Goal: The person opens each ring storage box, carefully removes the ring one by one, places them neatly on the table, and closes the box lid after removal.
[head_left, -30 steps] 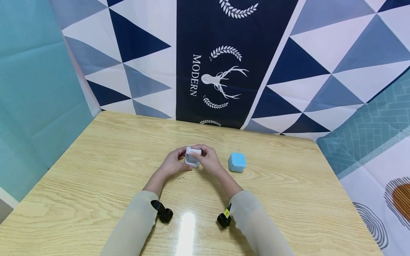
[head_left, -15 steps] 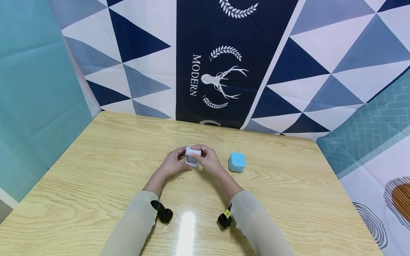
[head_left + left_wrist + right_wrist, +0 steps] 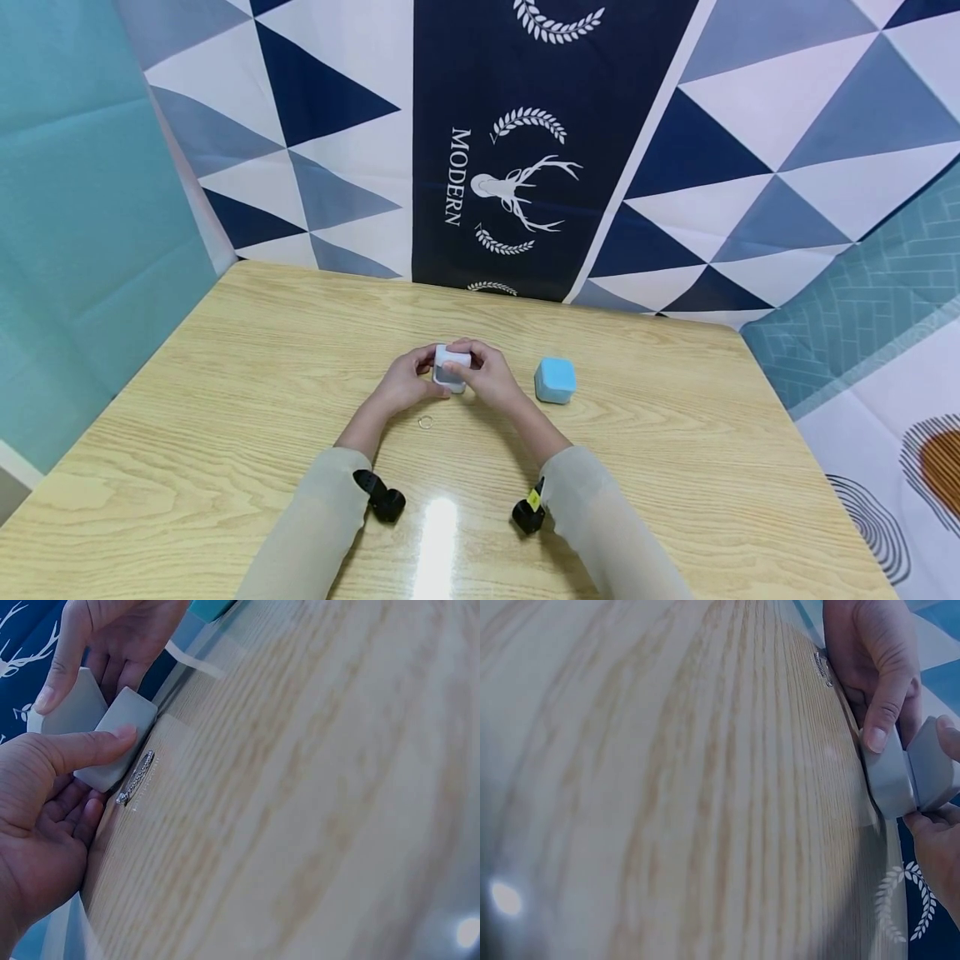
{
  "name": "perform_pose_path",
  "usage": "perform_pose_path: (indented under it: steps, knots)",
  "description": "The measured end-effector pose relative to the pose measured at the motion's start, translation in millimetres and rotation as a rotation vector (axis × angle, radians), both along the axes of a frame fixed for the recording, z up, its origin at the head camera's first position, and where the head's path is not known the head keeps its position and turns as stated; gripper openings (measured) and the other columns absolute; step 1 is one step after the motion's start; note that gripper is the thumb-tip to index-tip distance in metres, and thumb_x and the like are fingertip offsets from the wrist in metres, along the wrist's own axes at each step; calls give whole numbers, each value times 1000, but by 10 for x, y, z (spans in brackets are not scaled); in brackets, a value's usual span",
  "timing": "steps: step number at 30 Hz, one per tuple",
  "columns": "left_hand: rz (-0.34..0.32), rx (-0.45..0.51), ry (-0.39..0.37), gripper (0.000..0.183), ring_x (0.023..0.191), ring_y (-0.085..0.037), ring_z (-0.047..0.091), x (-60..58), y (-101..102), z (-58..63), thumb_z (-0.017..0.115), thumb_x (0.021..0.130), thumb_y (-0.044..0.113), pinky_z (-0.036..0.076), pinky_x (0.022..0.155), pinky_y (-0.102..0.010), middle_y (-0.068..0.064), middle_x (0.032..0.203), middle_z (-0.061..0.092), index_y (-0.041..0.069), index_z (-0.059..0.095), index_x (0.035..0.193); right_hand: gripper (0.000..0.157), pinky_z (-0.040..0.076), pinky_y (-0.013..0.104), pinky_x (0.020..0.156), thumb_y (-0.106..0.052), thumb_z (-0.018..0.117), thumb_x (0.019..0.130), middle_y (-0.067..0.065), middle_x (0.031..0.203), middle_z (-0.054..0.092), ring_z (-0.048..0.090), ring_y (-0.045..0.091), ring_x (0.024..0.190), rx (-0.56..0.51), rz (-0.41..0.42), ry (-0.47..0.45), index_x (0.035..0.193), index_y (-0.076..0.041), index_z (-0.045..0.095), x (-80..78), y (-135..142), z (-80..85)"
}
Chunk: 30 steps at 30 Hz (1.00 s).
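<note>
A small white hinged ring box (image 3: 453, 353) stands partly open between both hands at the middle of the table. My left hand (image 3: 403, 385) grips its base (image 3: 124, 716) from the left, thumb along the near side and fingers beneath. From the right, my right hand (image 3: 491, 375) pinches the raised lid (image 3: 75, 707), its thumb on the front face. In the right wrist view, base (image 3: 890, 780) and lid (image 3: 934, 769) form a narrow V. The box's inside is mostly hidden. On the wood just nearer than the box lies a stone-set ring (image 3: 136, 778).
A light blue rounded box (image 3: 555, 381) stands on the wooden table (image 3: 675, 433), right of my right hand. A patterned cloth (image 3: 487, 167) hangs behind the far edge. Glare (image 3: 435, 542) lies on the tabletop between the forearms.
The ring box's lid has tipped down a little toward the base under my right thumb, and less of the grey inside shows. My left hand, the ring and the blue box stay put.
</note>
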<state>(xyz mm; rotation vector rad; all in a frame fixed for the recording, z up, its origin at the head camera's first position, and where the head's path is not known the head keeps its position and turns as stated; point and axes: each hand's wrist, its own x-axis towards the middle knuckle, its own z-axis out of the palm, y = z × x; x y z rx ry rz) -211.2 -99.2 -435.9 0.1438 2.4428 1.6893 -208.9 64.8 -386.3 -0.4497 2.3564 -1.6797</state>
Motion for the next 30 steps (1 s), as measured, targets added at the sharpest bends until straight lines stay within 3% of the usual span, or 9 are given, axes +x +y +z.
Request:
perform_pose_path:
  steps: [13, 20, 30]
  knots:
    - [1, 2, 1, 75, 125, -26, 48, 9, -1, 15, 79, 71, 7, 38, 107, -38, -10, 132, 54, 8, 45, 138, 32, 47, 25, 87, -9, 62, 89, 19, 129, 53, 55, 26, 109, 16, 15, -11, 117, 6, 58, -10, 3, -10]
    - [0, 3, 5, 75, 125, -27, 48, 10, -7, 0, 79, 71, 7, 38, 107, -38, -11, 132, 54, 7, 45, 138, 37, 46, 25, 85, -15, 65, 88, 15, 130, 53, 55, 24, 108, 22, 19, -17, 121, -1, 58, -183, 37, -289]
    - [-2, 10, -5, 75, 127, -27, 47, 3, 0, 7, 79, 72, 7, 38, 107, -38, -10, 135, 52, 9, 44, 139, 36, 48, 25, 83, -15, 67, 86, 11, 124, 58, 58, 19, 102, 45, -22, 25, 120, -4, 60, -176, 23, -294]
